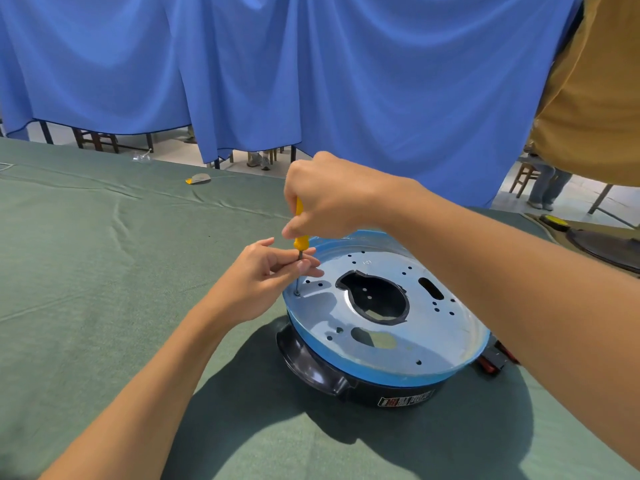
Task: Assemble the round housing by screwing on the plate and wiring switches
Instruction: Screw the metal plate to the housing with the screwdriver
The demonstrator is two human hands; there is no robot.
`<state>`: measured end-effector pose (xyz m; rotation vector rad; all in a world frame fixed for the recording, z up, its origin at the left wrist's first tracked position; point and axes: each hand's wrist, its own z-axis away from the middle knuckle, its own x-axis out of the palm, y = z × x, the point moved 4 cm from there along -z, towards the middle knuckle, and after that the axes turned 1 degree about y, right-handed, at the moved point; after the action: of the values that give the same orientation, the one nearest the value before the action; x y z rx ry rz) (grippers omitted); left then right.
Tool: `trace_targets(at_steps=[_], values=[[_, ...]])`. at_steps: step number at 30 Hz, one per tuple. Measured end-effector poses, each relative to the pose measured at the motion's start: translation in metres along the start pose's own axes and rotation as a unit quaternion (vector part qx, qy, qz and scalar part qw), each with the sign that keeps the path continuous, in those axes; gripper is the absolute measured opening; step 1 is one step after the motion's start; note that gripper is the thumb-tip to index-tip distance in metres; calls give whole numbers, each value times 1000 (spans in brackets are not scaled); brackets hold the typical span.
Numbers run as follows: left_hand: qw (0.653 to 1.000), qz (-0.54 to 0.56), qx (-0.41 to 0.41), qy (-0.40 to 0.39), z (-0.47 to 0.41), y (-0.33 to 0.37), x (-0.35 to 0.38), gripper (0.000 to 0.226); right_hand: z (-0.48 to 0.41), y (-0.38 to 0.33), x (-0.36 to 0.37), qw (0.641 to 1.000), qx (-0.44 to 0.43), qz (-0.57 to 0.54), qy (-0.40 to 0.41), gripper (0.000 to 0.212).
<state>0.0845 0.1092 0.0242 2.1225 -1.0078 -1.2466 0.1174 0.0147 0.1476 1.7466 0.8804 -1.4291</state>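
Screwdriver set upright at the plate's left edge

Right hand (332, 195) grips the yellow screwdriver (298, 237); left hand (266, 271) fingertips pinch its shaft, tip apparently on a screw in the metal plate (433, 327) atop the round housing (346, 379) on the table (104, 271).

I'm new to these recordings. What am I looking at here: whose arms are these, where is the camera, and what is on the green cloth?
One camera, worn on a person's head, looks down at their bare arms. The right hand has its grip around a yellow-handled screwdriver, held upright. The left hand steadies its thin metal shaft with the fingertips. The tip meets a screw at the edge of a shiny round metal plate full of holes, which sits on a black round housing. All rests on a green cloth-covered table. Blue curtains hang behind.
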Motion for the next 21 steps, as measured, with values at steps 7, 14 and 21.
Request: trace_targets(at_steps=[7,14,21], values=[[995,-22,9,97,0,5,2,23,-4,8,10,996,82,-29,11,31],[1000,25,-4,17,-1,0,0,24,-2,-4,-3,999,-34,8,9,6],[992,14,-10,128,2,-1,0,9,-8,5,3,997,50,18,48,40]])
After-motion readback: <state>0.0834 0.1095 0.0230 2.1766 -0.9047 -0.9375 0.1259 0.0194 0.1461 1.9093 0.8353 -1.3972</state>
